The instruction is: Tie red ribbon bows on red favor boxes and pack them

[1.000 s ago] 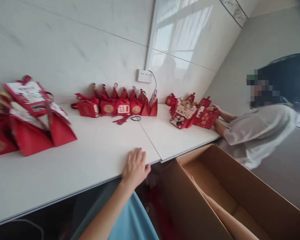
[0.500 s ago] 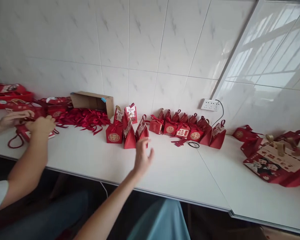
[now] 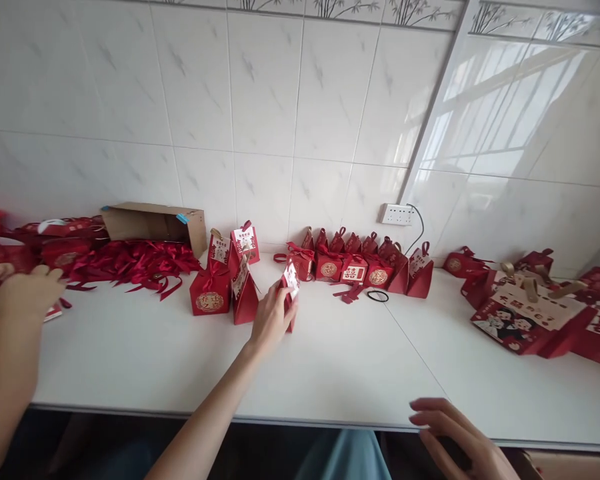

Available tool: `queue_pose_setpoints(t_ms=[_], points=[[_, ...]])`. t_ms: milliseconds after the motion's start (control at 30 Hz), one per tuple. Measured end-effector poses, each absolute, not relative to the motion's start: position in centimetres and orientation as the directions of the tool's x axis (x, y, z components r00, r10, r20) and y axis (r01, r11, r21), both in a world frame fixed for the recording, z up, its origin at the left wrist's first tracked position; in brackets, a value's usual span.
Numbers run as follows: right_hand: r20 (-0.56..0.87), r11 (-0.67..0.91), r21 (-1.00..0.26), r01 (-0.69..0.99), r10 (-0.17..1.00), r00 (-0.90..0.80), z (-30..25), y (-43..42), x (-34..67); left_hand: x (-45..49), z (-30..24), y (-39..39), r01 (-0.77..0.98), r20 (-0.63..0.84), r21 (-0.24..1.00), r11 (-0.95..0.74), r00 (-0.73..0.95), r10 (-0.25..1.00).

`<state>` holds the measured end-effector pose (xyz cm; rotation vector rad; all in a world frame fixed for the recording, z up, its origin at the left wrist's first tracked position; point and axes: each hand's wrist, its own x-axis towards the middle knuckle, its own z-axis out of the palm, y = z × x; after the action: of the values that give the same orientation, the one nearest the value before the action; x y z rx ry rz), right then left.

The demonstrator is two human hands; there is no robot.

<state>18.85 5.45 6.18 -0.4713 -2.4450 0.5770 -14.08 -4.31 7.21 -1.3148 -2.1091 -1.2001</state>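
My left hand [image 3: 270,321] reaches across the white table [image 3: 330,363] with its fingers closed round a small red gift box [image 3: 291,285] that bears a white tag. Just to the left of that box stand two more red gift boxes [image 3: 211,293], upright and tied with ribbon. My right hand [image 3: 457,437] hovers at the table's near edge, lower right, with fingers apart and slightly curled, holding nothing.
A row of several red boxes [image 3: 360,267] lines the tiled wall below a socket [image 3: 396,214]. Nearby lie a black ring [image 3: 377,296], a ribbon pile [image 3: 135,261] and an open cardboard box [image 3: 153,223]. Bigger red bags [image 3: 525,320] lie at right. A co-worker's hand [image 3: 25,293] works at far left.
My view swung left from the co-worker and big carton to the table. My left hand rose off the table edge, reached forward and closed on the box. My right hand came into view.
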Motion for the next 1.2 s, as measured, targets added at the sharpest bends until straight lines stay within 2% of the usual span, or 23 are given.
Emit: queue_pose_setpoints(t_ms=[100, 200, 300, 367, 467, 533, 667, 733, 833, 900, 1067, 1200], points=[[0.496, 0.764, -0.625, 0.16, 0.546, -0.675, 6.9, 4.5, 15.3, -11.6, 6.4, -6.6, 0.846, 0.689, 0.524, 0.096, -0.488, 0.536], [0.505, 0.632, -0.774, 0.043, 0.656, -0.561, 7.7, 3.7, 11.7, -8.2, 5.9, -8.7, 0.814, 0.706, 0.562, -0.146, -0.38, 0.598], [0.395, 0.494, -0.869, -0.028, 0.66, -0.639, 8.8, 2.4, 9.4, -5.5, 5.6, -10.6, 0.719, 0.722, 0.595, -0.359, -0.282, 0.632], [0.315, 0.426, -0.905, -0.002, 0.665, -0.677, 9.6, 1.5, 8.9, -4.5, 5.7, -11.9, 0.591, 0.706, 0.663, -0.46, -0.287, 0.647], [0.231, 0.364, -0.931, 0.025, 0.642, -0.731, 10.6, 0.5, 9.3, -4.1, 6.6, -13.4, 0.288, 0.629, 0.778, -0.559, -0.366, 0.686], [0.222, 0.419, -0.907, 0.052, 0.579, -0.785, 11.2, 0.1, 9.7, -4.2, 8.0, -13.8, 0.199, 0.547, 0.834, -0.514, -0.412, 0.729], [0.234, 0.584, -0.806, 0.096, 0.463, -0.855, 11.6, -1.0, 9.9, -4.2, 10.7, -12.9, 0.357, 0.381, 0.906, -0.23, -0.446, 0.81], [0.239, 0.589, -0.802, 0.101, 0.471, -0.849, 11.4, -1.5, 9.8, -4.0, 11.0, -12.0, 0.372, 0.344, 0.913, -0.169, -0.474, 0.811], [0.266, 0.568, -0.812, 0.13, 0.56, -0.784, 10.7, -2.2, 9.7, -3.7, 10.4, -11.1, 0.351, 0.392, 0.912, -0.211, -0.6, 0.698], [0.28, 0.566, -0.809, 0.162, 0.612, -0.74, 10.2, -2.5, 9.7, -3.5, 9.9, -11.0, 0.407, 0.454, 0.885, -0.224, -0.652, 0.607], [0.295, 0.513, -0.844, 0.158, 0.689, -0.662, 9.7, -2.8, 10.1, -3.9, 10.1, -12.0, 0.572, 0.526, 0.796, -0.197, -0.494, 0.692], [0.304, 0.483, -0.868, 0.116, 0.702, -0.644, 10.1, -3.1, 10.4, -4.1, 10.6, -12.6, 0.659, 0.602, 0.7, -0.275, -0.338, 0.723]])
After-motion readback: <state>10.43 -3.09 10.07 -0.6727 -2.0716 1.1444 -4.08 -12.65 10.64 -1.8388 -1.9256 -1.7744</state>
